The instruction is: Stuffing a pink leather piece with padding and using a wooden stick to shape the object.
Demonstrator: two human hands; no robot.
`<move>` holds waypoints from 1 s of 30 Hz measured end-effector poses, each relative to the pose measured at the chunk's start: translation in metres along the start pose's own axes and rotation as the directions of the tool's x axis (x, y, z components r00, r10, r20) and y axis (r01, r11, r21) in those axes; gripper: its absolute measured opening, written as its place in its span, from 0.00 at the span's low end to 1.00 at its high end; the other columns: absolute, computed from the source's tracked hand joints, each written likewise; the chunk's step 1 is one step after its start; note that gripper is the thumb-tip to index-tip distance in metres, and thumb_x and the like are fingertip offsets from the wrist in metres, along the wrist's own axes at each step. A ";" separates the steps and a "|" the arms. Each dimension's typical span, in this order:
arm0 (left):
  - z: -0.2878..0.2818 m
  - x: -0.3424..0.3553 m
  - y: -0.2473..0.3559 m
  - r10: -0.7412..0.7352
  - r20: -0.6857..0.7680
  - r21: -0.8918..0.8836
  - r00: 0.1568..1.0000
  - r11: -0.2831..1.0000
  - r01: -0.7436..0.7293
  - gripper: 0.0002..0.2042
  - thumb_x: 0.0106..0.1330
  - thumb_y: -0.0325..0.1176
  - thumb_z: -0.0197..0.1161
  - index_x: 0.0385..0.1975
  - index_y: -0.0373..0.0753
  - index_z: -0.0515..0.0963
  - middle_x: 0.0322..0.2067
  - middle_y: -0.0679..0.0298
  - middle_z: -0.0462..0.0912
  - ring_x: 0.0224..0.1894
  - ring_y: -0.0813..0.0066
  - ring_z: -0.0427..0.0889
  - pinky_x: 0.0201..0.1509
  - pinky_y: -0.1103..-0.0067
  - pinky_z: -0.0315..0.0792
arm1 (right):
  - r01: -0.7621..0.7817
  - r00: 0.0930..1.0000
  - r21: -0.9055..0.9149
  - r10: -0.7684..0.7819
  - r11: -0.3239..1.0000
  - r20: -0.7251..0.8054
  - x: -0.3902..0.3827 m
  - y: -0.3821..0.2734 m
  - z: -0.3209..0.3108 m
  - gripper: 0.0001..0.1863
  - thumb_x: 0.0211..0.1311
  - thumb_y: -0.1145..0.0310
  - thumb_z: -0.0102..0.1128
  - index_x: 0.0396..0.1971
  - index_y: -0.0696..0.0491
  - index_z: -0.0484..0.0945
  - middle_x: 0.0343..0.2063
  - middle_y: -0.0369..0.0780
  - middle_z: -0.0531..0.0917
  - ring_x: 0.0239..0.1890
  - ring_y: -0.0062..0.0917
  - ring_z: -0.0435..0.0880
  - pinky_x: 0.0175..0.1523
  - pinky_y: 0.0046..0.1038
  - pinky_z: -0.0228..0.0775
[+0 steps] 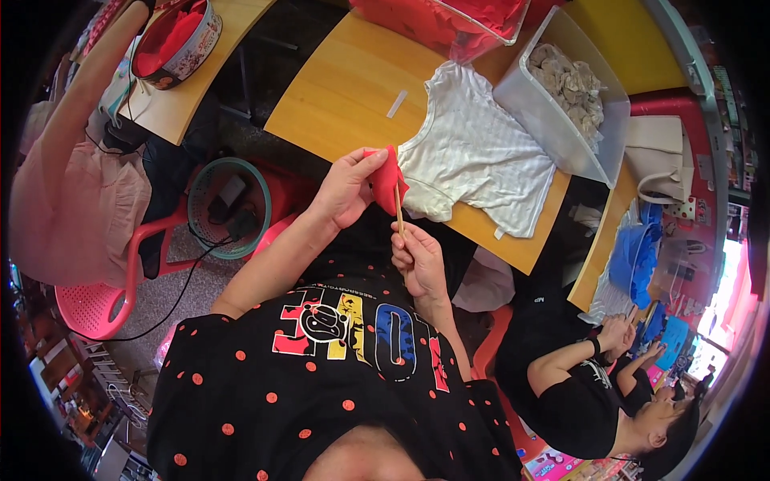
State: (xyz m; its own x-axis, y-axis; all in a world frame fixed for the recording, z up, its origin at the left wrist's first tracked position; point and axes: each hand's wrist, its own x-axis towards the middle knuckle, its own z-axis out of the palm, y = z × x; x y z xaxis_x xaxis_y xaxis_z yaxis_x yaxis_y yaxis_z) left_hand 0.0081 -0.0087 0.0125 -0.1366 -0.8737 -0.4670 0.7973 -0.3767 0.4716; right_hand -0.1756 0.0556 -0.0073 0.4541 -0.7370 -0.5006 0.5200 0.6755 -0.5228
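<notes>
My left hand point(346, 191) pinches a small folded piece of red cloth point(386, 184) between thumb and fingers, just off the near edge of the table. Below it, my right hand point(420, 261) is closed around a thin wooden stick point(399, 210). The stick points up, and its upper end meets the red cloth; its tip is hidden there. Just beyond my hands, a white short-sleeved shirt point(481, 144) lies spread and slightly wrinkled on the wooden table point(345, 88).
A translucent bin point(513, 92) of beige cloth bunches stands beyond the shirt. Red pieces fill a tub point(401, 20) at the far edge and a round tin point(210, 40) at left. A teal basket point(192, 210) sits lower left. People point(577, 393) work on both sides.
</notes>
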 end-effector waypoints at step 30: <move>-0.009 0.007 0.012 -0.228 0.119 -0.518 0.966 0.816 0.257 0.14 0.69 0.26 0.46 0.51 0.26 0.62 0.54 0.42 0.66 0.57 0.51 0.70 0.59 0.62 0.71 | -0.070 0.590 -0.905 -0.749 -0.419 0.301 0.035 -0.136 -0.039 0.14 0.60 0.71 0.57 0.46 0.58 0.76 0.35 0.41 0.79 0.36 0.30 0.78 0.41 0.30 0.70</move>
State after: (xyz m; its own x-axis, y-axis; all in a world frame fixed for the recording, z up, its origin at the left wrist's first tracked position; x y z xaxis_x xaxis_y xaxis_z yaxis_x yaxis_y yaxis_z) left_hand 0.0222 -0.0167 0.0088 -0.3842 -0.7948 -0.4698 0.9200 -0.3724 -0.1224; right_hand -0.2589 -0.0614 0.0193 0.0965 -0.9478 0.3039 -0.9044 -0.2110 -0.3709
